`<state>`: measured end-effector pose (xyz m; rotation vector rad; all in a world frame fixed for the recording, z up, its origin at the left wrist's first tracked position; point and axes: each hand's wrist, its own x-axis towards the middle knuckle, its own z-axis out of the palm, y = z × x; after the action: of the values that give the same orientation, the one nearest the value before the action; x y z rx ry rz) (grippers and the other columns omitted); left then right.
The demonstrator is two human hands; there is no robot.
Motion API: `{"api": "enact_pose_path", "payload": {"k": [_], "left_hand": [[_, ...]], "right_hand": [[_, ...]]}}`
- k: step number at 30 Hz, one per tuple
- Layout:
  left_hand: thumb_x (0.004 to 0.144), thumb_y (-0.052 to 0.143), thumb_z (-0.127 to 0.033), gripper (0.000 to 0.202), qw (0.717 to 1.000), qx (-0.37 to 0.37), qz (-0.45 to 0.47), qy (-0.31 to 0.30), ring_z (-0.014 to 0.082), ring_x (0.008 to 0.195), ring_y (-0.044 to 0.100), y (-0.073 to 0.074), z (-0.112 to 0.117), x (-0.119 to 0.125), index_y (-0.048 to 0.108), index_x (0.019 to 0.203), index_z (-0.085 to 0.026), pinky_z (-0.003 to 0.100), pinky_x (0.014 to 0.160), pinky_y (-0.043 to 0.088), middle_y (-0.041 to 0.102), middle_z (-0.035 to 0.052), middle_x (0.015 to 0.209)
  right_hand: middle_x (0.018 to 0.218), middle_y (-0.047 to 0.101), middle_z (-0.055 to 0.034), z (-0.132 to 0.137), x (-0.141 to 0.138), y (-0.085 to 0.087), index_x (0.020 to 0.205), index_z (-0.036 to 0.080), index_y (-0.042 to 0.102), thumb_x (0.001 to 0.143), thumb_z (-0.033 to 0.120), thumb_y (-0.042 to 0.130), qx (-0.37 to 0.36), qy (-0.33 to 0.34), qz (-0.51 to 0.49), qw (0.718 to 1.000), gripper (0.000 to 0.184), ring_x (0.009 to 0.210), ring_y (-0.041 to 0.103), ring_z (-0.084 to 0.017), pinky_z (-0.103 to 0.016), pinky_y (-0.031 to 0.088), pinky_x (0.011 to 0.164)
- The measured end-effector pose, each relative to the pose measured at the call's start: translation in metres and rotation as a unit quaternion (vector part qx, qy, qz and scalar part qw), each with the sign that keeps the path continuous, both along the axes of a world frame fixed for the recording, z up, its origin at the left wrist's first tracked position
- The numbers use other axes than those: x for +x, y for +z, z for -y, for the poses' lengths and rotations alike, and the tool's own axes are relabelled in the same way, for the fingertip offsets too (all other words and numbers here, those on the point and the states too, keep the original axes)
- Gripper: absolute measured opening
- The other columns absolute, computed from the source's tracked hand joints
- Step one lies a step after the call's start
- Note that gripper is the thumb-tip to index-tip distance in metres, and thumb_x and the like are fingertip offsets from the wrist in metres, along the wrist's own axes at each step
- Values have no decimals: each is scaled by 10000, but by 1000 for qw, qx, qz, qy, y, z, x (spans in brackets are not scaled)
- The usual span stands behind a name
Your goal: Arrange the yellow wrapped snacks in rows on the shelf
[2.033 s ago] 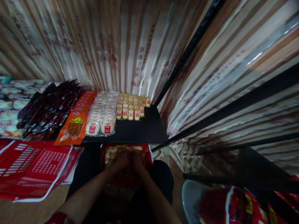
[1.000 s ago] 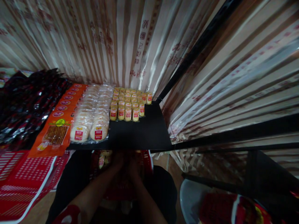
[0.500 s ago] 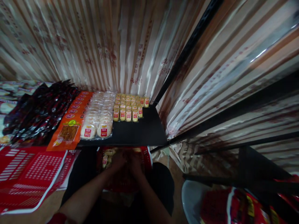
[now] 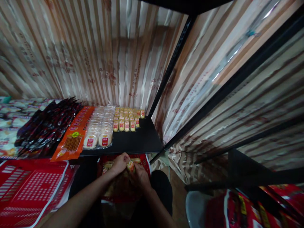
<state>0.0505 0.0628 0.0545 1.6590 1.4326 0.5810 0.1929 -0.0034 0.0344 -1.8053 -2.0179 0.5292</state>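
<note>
As a small yellow packet is held over the red basket, the left hand pinches its far end and the right hand curls along its side, exact grip lost in shadow. From the hands, I see yellow packs at twelve o'clock on the black shelf, another red basket at nine.
</note>
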Motion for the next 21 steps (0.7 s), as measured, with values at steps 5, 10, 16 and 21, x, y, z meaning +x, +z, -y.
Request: {"api": "enact_pose_path", "payload": {"k": [5, 10, 16, 21], "left_hand": [[757, 509, -335, 202, 992, -4, 124, -3, 120, 668, 555, 24, -7, 19, 585, 855, -177, 220, 621, 439, 607, -8, 705], [705, 562, -230, 273, 984, 40, 174, 12, 100, 676, 559, 44, -30, 46, 553, 971, -169, 220, 662, 461, 610, 6, 795], [750, 502, -169, 318, 990, 70, 106, 63, 104, 716, 583, 66, -74, 82, 514, 1068, -159, 236, 723, 476, 626, 34, 876], [805, 419, -147, 331, 991, 110, 13, 77, 149, 987, 567, 80, -99, 107, 508, 1123, -122, 249, 892, 415, 598, 106, 1085]], "right_hand": [[1048, 633, -105, -7, 14, 25, 1137, 159, 543, 753, 271, 530, 44, -47, -60, 996, 400, 973, 585, -212, -303, 452, 840], [899, 649, -68, -34, 30, 53, 1107, 158, 552, 763, 303, 510, 81, -88, -82, 989, 376, 803, 608, -178, -268, 474, 732], [853, 596, -67, -88, 47, 63, 1068, 126, 564, 759, 289, 503, 115, -134, -77, 981, 354, 679, 587, -142, -231, 465, 635], [858, 592, -82, -139, 61, 55, 1072, 123, 563, 770, 215, 463, 132, -199, -43, 970, 332, 695, 581, -150, -235, 448, 653]]}}
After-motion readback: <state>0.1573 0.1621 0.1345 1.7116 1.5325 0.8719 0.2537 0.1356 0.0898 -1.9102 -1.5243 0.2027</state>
